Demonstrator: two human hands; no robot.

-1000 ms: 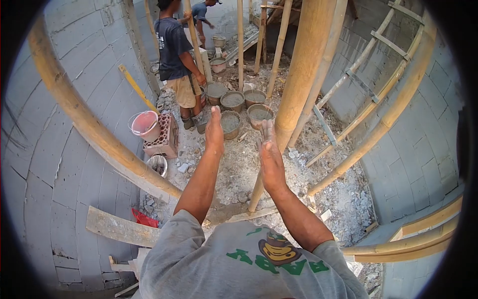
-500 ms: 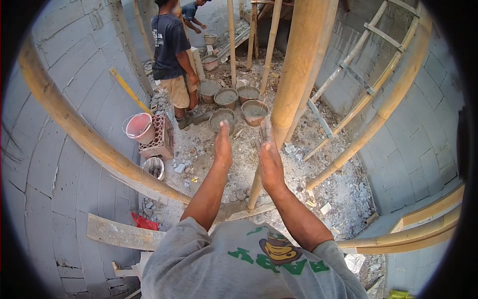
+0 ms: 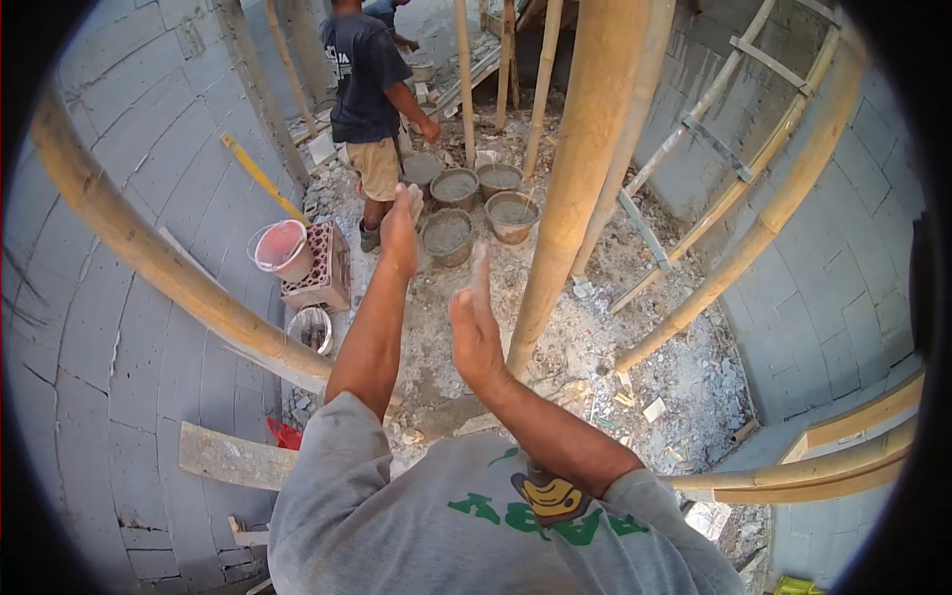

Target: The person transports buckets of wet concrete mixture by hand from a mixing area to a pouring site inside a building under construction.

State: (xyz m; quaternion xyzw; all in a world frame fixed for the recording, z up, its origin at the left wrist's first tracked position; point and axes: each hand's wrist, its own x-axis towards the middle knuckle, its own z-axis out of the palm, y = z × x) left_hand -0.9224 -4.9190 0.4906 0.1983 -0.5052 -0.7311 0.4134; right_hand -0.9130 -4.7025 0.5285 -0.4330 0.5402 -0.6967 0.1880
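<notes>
Both arms reach forward in the air with nothing in the hands. My left hand (image 3: 401,233) is open, fingers straight, and in the view it overlaps the space beside the co-worker's legs. Lower and to the right, my right hand (image 3: 475,327) is open too, fingers stretched up, its palm turned toward the left. On the ground beyond the hands stand several buckets of wet grey mortar. The nearest mortar bucket (image 3: 447,238) appears between the two hands, with another mortar bucket (image 3: 512,217) to its right.
A co-worker (image 3: 367,84) in a dark shirt stands by the buckets, another person partly hidden behind. A thick bamboo pole (image 3: 580,178) rises close on my right. A pink bucket (image 3: 281,248) sits on a crate (image 3: 322,273); a wooden ladder (image 3: 729,149) leans at the right wall.
My hands have shifted left and spread apart, the right one now lower. The co-worker has stepped right, and an arm now reaches out over the buckets.
</notes>
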